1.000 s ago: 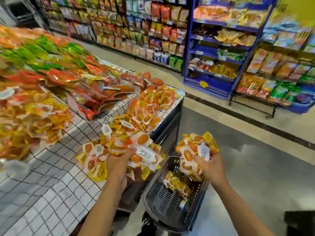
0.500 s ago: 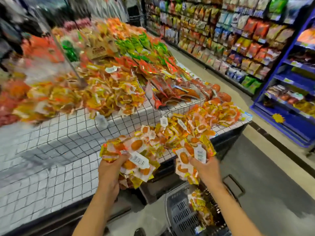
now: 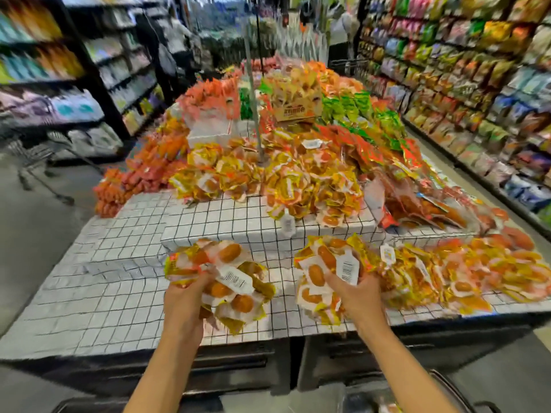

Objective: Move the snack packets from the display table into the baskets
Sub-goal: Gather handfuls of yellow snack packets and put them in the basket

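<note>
My left hand (image 3: 182, 305) grips a bunch of yellow-and-white snack packets (image 3: 229, 281) with orange contents, held above the front of the display table (image 3: 98, 293). My right hand (image 3: 354, 296) grips a second bunch of the same packets (image 3: 325, 272) just over the table's front edge. More loose packets of this kind (image 3: 465, 278) lie on the lower tier to the right. A dark basket (image 3: 447, 391) shows only as a rim and handle at the bottom right, below my right forearm.
The table's upper tier holds heaps of yellow packets (image 3: 268, 180), red and orange packs (image 3: 149, 171) and green packs (image 3: 357, 111). A metal pole (image 3: 253, 93) rises from its middle. Stocked shelves (image 3: 477, 93) line the right aisle; a trolley frame (image 3: 32, 156) stands at left.
The view has swung left from the basket to face the table squarely. Both hands still hold their bunches, now side by side above the table's front edge; the basket has dropped to the bottom right corner.
</note>
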